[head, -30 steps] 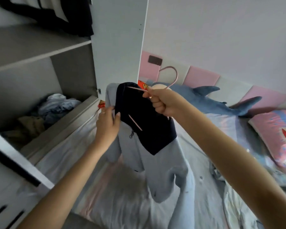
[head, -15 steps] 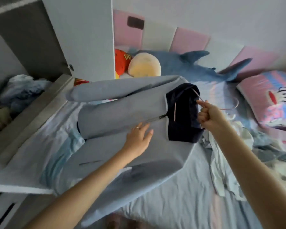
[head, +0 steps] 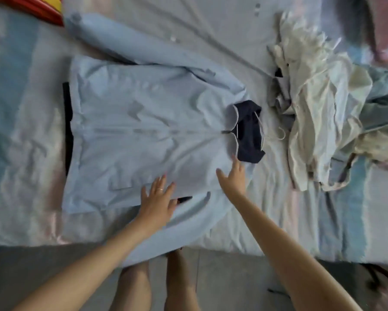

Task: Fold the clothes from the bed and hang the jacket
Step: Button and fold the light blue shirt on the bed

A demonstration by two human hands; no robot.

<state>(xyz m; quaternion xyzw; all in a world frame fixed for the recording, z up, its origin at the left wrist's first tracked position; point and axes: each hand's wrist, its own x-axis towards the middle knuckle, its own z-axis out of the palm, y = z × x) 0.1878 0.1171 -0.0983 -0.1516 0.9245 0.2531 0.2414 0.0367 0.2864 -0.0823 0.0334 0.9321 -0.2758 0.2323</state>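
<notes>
1. The jacket (head: 143, 135) now lies flat on the bed (head: 278, 209), front up and zipped. Half a second ago it hung in the air from the hanger.
2. The hanger (head: 281, 134) is still inside the jacket, and only its hook pokes out past the dark collar. The right hand has let go of it.
3. The left hand (head: 157, 198) lies flat on the jacket's near edge, fingers spread wide, holding nothing.
4. The right hand (head: 233, 176) is open at the jacket's near shoulder, fingers splayed. I cannot tell whether it touches.
5. The jacket's near sleeve (head: 166, 234) droops over the bed's edge.
6. A pile (head: 323, 104) of clothes sits unfolded just beyond the jacket's collar.
7. The jacket was probably laid down to be smoothed or seated on the hanger. It is not yet hung, and the pile is not yet folded.
</notes>
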